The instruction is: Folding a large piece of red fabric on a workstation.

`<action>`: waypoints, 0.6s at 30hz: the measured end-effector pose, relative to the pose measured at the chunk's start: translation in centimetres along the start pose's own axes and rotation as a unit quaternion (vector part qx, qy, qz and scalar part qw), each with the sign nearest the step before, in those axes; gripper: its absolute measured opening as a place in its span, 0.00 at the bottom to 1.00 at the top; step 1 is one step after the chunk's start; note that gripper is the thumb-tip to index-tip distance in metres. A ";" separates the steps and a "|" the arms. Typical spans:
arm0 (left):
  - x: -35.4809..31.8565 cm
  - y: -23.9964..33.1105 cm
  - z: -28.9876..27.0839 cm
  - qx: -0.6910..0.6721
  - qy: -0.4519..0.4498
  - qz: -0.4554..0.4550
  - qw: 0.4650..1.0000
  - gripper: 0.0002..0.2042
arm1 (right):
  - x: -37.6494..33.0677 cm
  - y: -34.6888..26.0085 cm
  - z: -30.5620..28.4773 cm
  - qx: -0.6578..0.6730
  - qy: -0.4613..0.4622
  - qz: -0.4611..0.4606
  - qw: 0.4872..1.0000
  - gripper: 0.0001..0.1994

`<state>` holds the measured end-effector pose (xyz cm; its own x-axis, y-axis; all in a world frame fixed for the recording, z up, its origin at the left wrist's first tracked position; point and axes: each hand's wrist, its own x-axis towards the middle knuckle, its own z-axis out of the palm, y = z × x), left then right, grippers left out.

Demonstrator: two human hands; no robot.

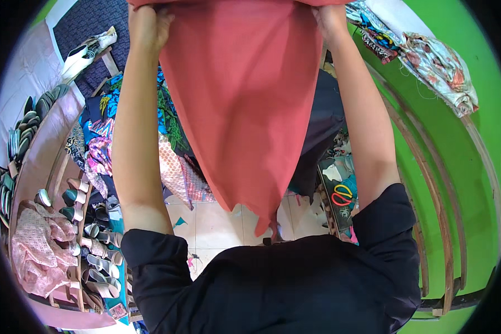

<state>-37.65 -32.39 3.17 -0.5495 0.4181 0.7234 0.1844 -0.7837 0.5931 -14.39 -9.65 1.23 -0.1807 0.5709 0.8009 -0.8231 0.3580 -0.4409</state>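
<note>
A large coral-red cloth [242, 106] hangs stretched between my raised hands, narrowing to a ragged tip low in front of my body. At its upper left side, my left hand [150, 26] is closed on the cloth. My right hand [329, 23] grips the upper right side, its fingers partly hidden by the fabric. Folds at the top edge run out of the picture. Behind the cloth, piled patterned fabrics [103, 133] show on the left and a dark fabric [323, 122] on the right.
Orange-and-yellow-handled scissors [342, 195] lie among scraps at the right. Sandals and shoes [103, 267] fill a rack at the left, beside a pink lacy cloth [42, 245]. Wooden rails [428, 195] line the green wall, with a folded floral cloth [440, 69] above. Scraps dot the tiled floor [220, 225].
</note>
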 end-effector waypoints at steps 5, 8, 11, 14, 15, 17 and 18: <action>-1.7 0.5 0.2 0.041 0.005 -0.025 0.999 0.13 | -1.1 -0.4 0.6 0.001 -0.094 -0.035 0.995 0.20; -3.5 -1.3 1.0 -0.039 0.017 -0.028 0.999 0.09 | -1.3 0.4 -1.6 0.069 -0.055 0.076 0.993 0.21; -4.0 -2.2 -3.5 -0.007 0.013 -0.028 0.999 0.13 | -4.0 2.8 0.2 0.046 -0.028 0.028 0.998 0.22; -4.5 -4.0 -1.2 -0.071 0.002 -0.008 0.997 0.12 | -3.6 4.3 -3.2 -0.018 -0.025 -0.028 0.999 0.27; -4.2 -4.2 -1.4 -0.069 0.001 -0.006 0.998 0.12 | -3.8 4.8 -3.5 -0.016 -0.026 -0.030 0.999 0.27; -3.5 -4.9 -1.7 -0.060 -0.017 0.033 0.998 0.12 | -3.6 5.8 -4.0 -0.102 -0.002 -0.043 0.994 0.26; -3.2 -5.5 -1.7 -0.061 -0.020 0.036 0.997 0.12 | -3.4 6.3 -4.5 -0.147 0.012 -0.051 0.988 0.26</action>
<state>-38.25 -30.22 -3.01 -0.5052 0.3756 0.7770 0.1200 -0.8610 0.4942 -16.53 -6.02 -6.03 -0.0893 0.5372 0.8387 -0.6434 0.6117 -0.4603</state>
